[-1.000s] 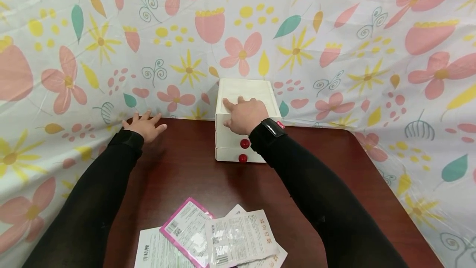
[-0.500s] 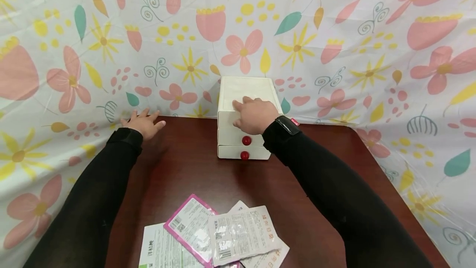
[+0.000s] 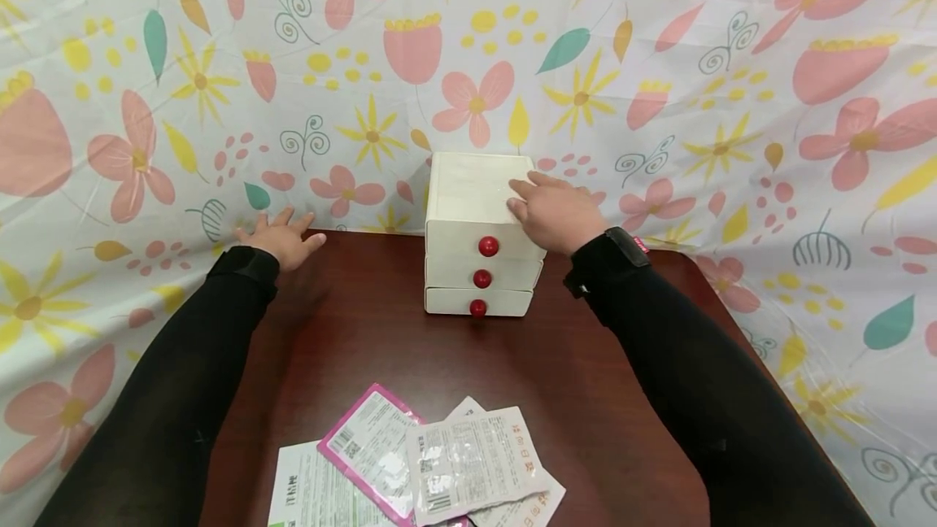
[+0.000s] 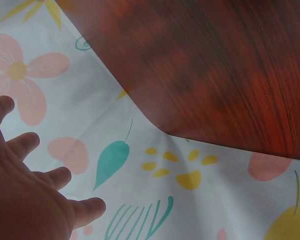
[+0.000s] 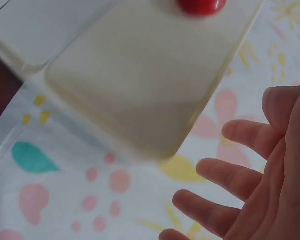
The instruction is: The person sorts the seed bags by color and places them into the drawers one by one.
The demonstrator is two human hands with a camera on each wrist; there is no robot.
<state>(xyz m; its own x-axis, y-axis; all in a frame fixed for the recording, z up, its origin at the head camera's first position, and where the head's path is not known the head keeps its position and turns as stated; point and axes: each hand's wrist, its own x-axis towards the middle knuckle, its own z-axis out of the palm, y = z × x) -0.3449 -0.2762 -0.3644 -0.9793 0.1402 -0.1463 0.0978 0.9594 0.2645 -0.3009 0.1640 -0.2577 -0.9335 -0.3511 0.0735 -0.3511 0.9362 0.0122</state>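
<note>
A white chest of three small drawers (image 3: 479, 193) with red round knobs stands at the back of the table; all its drawers look closed. My right hand (image 3: 560, 210) is at the chest's upper right, fingers spread and relaxed, holding nothing. In the right wrist view its fingers (image 5: 230, 175) appear apart from the chest's pale front (image 5: 135, 75). Off to the left, my left hand (image 3: 281, 241) is spread out near the table's back left corner. In the left wrist view, nothing is in the left hand (image 4: 30, 185).
Several flat printed packets lie overlapping at the table's front: a white one (image 3: 472, 462) on top, a pink-edged one (image 3: 373, 446) and a white one (image 3: 315, 486) at left. Floral cloth (image 3: 351, 47) hangs behind and beside the dark wooden table (image 3: 366, 348).
My right hand has moved rightward from over the chest's front and top to its right side, baring the top red knob. The left hand stays nearly where it was.
</note>
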